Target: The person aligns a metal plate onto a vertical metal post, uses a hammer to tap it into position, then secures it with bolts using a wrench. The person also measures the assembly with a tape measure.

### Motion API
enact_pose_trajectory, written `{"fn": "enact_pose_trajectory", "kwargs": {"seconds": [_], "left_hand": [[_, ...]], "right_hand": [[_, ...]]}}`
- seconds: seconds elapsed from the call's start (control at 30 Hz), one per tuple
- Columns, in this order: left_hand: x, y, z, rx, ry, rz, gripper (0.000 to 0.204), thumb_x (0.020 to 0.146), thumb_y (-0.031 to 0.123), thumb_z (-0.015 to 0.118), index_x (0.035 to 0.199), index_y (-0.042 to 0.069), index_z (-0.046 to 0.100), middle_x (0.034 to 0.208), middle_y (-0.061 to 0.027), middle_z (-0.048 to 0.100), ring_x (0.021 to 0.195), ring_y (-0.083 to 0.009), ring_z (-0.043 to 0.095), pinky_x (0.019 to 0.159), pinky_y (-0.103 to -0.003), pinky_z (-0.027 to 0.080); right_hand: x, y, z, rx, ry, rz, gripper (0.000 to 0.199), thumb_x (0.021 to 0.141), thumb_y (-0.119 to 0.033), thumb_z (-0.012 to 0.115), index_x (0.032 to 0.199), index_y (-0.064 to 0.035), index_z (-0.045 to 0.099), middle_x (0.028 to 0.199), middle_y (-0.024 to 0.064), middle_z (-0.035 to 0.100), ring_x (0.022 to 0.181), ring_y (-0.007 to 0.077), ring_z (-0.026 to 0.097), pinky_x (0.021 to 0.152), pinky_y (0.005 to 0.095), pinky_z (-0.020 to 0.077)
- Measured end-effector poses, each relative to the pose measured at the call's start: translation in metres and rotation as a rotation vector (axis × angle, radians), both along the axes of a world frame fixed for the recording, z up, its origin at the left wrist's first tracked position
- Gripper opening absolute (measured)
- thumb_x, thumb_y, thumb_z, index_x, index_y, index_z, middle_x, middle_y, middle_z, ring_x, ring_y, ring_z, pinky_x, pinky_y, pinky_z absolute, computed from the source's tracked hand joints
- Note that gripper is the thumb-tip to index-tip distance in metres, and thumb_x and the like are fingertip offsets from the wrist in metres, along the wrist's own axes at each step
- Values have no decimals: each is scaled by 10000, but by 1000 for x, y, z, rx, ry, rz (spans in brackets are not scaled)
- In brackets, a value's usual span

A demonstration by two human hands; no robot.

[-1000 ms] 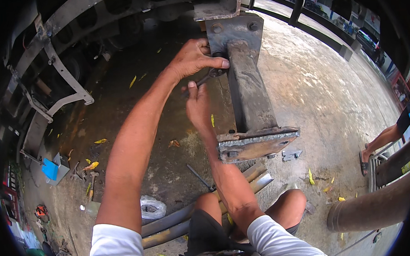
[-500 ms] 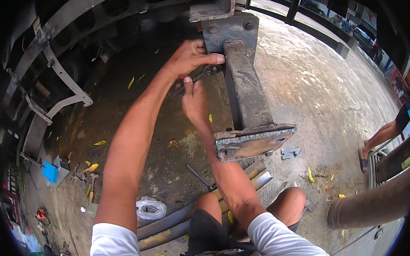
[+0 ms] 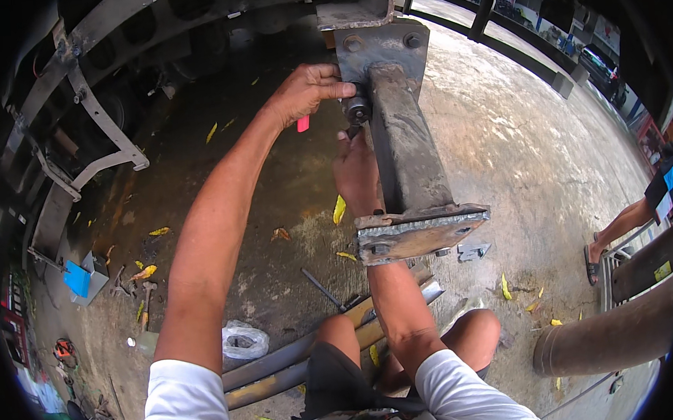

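Note:
My left hand (image 3: 306,97) reaches to the left edge of an upright steel plate (image 3: 389,51) with bolts through it. Its thumb presses on a dark socket (image 3: 359,104) and its fingers curl behind the plate's edge. A red strip (image 3: 303,123) pokes out below this palm; what it belongs to is hidden. Just below the socket, my right hand (image 3: 359,171) is closed on a ratchet wrench (image 3: 354,131), most of whose handle is hidden. Close beside it, a square steel tube (image 3: 409,141) runs from the plate to a rough-edged end plate (image 3: 421,236), which crosses my right forearm.
Steel strips (image 3: 261,374) and a clear plastic-wrapped roll (image 3: 247,341) lie near my knees. A rod (image 3: 321,288) and a hammer (image 3: 147,303) rest on the concrete. A big pipe (image 3: 602,342) is at right, near another person's leg (image 3: 619,229). Vehicle frame rails (image 3: 95,101) stand at left.
The ratchet handle has swung from pointing left to pointing toward me. My right hand has moved right with it, close to the tube. My left thumb has shifted slightly left.

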State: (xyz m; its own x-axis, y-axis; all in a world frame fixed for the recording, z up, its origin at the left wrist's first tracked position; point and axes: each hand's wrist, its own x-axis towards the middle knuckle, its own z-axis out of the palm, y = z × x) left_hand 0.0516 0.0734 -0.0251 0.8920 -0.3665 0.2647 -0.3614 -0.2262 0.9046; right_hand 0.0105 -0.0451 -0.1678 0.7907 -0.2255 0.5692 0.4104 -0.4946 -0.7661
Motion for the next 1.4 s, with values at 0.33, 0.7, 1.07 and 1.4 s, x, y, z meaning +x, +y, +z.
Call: {"fn": "enact_pose_trajectory", "kwargs": {"seconds": [0.33,0.7,1.07,1.4], "left_hand": [[-1,-7,8,53,-42,26,398,850,332,812,1109,45,718,875,10,738,499,-4,376,448,-224,295],[11,-22,12,219,-128,97,496,787,443,847,1001,8,742,714,20,662,549,-35,451,511,-254,357],[35,-23,-3,10,-202,30,491,785,445,849,989,7,759,647,19,623,566,-54,477,541,-271,393],[6,-15,-5,-12,-150,103,479,797,428,846,1014,9,762,847,-50,727,766,-114,634,712,-285,499]], "right_hand": [[-7,-40,-5,-358,-148,-252,471,1042,-432,485,1321,-62,571,1166,241,667,1079,412,641,914,472,478],[-10,60,18,1037,26,838,266,1092,-363,431,1034,-108,480,767,-11,414,707,110,466,731,318,478],[19,45,-17,416,-161,213,422,1070,-364,470,1274,5,490,977,178,647,856,350,631,782,432,498],[-9,-43,-9,-119,-38,11,411,1066,-443,458,1019,-43,537,785,15,509,734,134,527,677,337,458]]}}
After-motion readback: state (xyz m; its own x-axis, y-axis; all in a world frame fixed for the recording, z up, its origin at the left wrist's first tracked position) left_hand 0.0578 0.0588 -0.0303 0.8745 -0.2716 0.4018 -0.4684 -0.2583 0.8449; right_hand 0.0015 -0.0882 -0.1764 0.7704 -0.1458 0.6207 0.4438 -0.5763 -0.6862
